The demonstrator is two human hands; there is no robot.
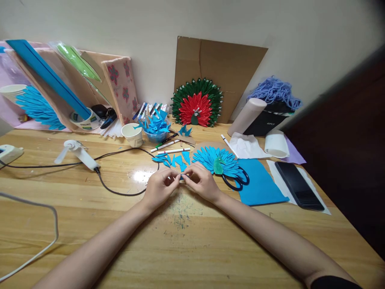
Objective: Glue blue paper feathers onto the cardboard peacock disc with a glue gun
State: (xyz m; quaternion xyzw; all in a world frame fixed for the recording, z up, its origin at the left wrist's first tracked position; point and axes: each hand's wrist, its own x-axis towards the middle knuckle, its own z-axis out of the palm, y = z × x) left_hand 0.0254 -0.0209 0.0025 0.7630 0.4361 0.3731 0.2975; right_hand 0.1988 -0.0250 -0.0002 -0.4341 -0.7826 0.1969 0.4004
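Observation:
My left hand (161,188) and my right hand (202,182) meet over the middle of the table, fingertips pinched together. Between them is a small blue piece (181,177), mostly hidden by the fingers; it looks like the cut blue pieces nearby. Just beyond the hands lie loose blue cut pieces (179,160), pointed in shape. To the right of my right hand rests a blue fan-shaped peacock (219,160) with a green body. The black handles of scissors (240,180) stick out from under it, over a blue sheet (260,184).
Behind stand a bowl of blue pieces (156,130), a paper cup (132,135) and markers (173,151). A red and green peacock (197,106) leans on cardboard (219,60). At left, a white hot glue gun (81,154) trails a black cable (120,192). A phone (299,186) lies right.

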